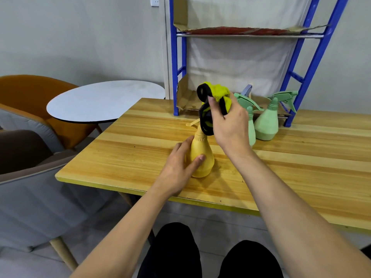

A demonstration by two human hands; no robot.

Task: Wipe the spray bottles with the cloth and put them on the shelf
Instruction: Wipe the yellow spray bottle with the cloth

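A yellow spray bottle stands upright on the wooden table. My left hand grips its round body from the left. My right hand holds a bunched yellow and black cloth over the bottle's head, which the cloth hides. Two green spray bottles stand behind: one is in plain sight, the other is partly hidden by my right hand. The blue shelf stands at the table's back edge, its levels lined with cardboard.
A round white side table and an orange chair stand to the left. A grey armchair sits at the near left. A small blue-grey object peeks out on the lower shelf behind the green bottles.
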